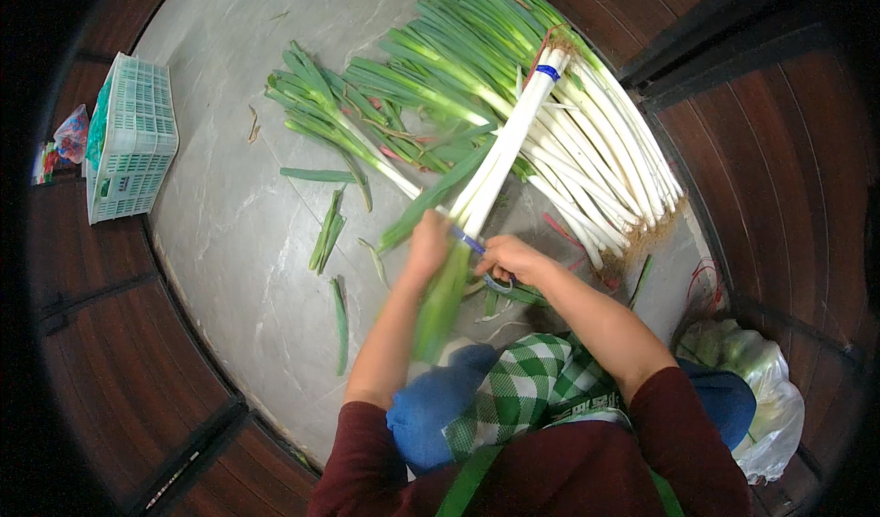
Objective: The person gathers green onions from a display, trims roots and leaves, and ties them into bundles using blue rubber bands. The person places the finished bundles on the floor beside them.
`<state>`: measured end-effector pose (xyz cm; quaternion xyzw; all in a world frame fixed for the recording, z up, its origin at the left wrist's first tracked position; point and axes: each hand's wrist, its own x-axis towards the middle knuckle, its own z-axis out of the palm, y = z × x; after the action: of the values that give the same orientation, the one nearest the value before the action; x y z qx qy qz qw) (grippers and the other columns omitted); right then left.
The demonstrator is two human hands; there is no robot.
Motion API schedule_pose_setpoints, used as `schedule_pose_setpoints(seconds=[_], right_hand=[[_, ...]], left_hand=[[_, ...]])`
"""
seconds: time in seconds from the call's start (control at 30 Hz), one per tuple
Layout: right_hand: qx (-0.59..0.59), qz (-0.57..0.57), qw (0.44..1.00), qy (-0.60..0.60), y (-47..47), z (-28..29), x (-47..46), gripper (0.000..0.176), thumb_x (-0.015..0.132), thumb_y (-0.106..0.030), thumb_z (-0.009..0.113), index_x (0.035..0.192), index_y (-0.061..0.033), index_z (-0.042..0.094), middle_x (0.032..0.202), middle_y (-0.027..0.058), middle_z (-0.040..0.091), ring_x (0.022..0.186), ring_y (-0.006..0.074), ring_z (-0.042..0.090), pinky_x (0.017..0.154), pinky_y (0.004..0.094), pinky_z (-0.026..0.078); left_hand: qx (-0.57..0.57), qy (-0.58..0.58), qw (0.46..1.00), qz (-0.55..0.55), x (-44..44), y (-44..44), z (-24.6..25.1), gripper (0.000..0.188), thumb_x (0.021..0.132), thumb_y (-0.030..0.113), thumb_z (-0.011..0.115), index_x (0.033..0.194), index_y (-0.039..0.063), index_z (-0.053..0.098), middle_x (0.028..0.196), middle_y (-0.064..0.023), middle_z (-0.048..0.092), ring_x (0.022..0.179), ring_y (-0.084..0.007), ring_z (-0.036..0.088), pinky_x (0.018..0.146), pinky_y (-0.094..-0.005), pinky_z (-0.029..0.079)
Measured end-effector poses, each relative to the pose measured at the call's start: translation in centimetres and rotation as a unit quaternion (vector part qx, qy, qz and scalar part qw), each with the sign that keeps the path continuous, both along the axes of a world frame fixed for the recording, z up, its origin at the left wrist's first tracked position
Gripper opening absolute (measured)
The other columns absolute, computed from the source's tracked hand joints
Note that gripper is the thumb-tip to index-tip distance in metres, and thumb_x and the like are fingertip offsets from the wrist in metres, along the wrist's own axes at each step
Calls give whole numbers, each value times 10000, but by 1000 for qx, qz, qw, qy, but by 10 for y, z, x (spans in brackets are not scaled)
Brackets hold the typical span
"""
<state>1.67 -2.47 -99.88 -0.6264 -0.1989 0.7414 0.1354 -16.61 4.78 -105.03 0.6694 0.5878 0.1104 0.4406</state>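
A bundle of long green onions (512,135) slants before me, white stalks and roots pointing away and the leaves toward my knees. Blue tape (548,72) circles the stalks near the roots. A second strip of blue tape (469,238) crosses the bundle where white turns to green, stretched between my hands. My left hand (430,242) is closed at the bundle's left side, on the stalks and the strip's end. At the right side, my right hand (512,259) grips the tape; the tape roll (498,283) shows just under its fingers.
A large pile of green onions (584,152) lies at the far right on the grey floor (227,242). Smaller onions (371,142) and loose leaf scraps (326,232) lie to the left. A white plastic crate (137,139) stands far left, a filled plastic bag (763,407) at my right.
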Motion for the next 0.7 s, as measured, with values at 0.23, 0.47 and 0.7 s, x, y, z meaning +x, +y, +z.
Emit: schedule_pose_setpoints(seconds=[0.23,0.47,0.7], right_hand=[[173,-118,976,61,-15,-5,-34,320,874,22,575,1191,49,613,1142,138,679,997,196,639,821,315,510],[295,14,954,-53,-19,4,-11,311,952,-183,587,1169,26,664,1091,153,718,1039,217,653,916,376,498],[321,-110,940,8,-23,-6,-15,330,957,-244,609,1181,-10,671,1084,147,718,1028,204,660,905,392,509]], left_hand=[[-156,-209,961,87,-7,-18,12,146,1001,151,582,955,12,586,838,-23,599,759,-117,555,686,-279,468],[-143,-114,976,122,-1,-31,51,357,952,299,692,1010,-41,598,859,-75,627,750,-145,592,660,-280,499],[-424,-247,867,93,-15,-37,42,518,992,371,616,1235,-86,597,1085,-122,696,921,-179,661,808,-302,542]])
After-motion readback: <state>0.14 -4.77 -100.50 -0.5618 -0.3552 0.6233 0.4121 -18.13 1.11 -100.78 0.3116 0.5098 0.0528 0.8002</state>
